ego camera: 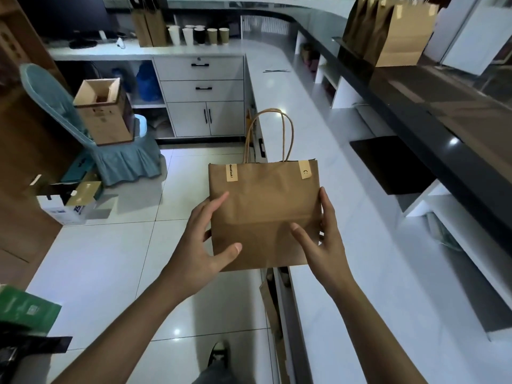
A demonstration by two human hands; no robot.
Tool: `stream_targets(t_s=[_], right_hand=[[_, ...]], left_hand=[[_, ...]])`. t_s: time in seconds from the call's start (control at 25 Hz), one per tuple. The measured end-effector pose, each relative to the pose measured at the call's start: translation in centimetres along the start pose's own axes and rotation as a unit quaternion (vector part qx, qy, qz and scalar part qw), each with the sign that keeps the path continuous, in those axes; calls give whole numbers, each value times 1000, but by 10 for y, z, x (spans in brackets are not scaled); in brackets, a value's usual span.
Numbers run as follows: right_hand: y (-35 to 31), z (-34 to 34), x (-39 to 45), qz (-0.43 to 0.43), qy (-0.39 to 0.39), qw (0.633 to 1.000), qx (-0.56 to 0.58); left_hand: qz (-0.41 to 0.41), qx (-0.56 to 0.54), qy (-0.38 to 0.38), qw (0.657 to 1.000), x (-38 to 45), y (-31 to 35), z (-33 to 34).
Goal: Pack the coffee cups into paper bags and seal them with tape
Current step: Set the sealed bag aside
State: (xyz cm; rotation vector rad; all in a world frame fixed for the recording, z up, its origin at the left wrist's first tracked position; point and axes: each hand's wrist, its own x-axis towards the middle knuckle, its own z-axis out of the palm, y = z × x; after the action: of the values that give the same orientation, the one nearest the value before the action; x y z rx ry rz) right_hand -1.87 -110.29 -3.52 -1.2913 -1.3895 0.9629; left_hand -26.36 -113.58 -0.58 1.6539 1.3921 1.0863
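You hold a flat-fronted brown kraft paper bag with twisted paper handles (264, 214) upright in front of you, at the edge of the long white counter (357, 245), partly over the tiled floor. Your left hand (202, 245) clasps its left side, thumb across the front face and fingers reaching round the edge. Your right hand (324, 239) mirrors it on the right side, thumb on the front, fingers along the edge. Both hands are spread wide and flat against the paper instead of pinching the handles, which likely keeps the bag level so that whatever is inside does not tip; the contents are hidden.

The mouth is already closed by two short beige printed tape strips: one near the left corner (231, 172) and one near the right corner (304, 170), each folded over the top rim. So this bag looks packed and sealed, and you are probably carrying it to set down.

More brown paper bags (393, 31) stand together on the dark upper ledge, a likely spot for finished ones. A row of paper coffee cups in white, black and tan (199, 35) waits on the far white counter, well apart from you, beside some flat bags.
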Motion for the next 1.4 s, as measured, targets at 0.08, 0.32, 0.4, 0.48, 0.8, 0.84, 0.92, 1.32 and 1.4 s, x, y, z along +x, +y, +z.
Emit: stream_targets(t_s=[0.08, 0.32, 0.4, 0.48, 0.8, 0.84, 0.92, 1.32, 1.4], right_hand=[[1, 6, 26, 1, -1, 1000, 0], [4, 33, 110, 2, 13, 1000, -19], [3, 45, 143, -1, 18, 1000, -18], [1, 59, 177, -1, 25, 1000, -16], [-1, 96, 276, 6, 47, 999, -18], [0, 98, 286, 5, 50, 999, -19], [3, 99, 309, 1, 55, 998, -25], [24, 87, 434, 13, 73, 997, -20], [27, 77, 465, 10, 80, 997, -17]], left_hand=[[1, -4, 2, 1000, 26, -8, -4], [17, -11, 3, 1000, 117, -36, -25], [24, -10, -2, 1000, 151, -46, -36], [31, -12, -10, 999, 187, -57, -49], [47, -20, -24, 998, 295, -83, -82], [48, -21, -27, 998, 306, -86, -83], [51, -21, -32, 998, 327, -90, -84], [67, -23, -49, 996, 451, -102, -66], [72, -22, -57, 996, 481, -99, -58]])
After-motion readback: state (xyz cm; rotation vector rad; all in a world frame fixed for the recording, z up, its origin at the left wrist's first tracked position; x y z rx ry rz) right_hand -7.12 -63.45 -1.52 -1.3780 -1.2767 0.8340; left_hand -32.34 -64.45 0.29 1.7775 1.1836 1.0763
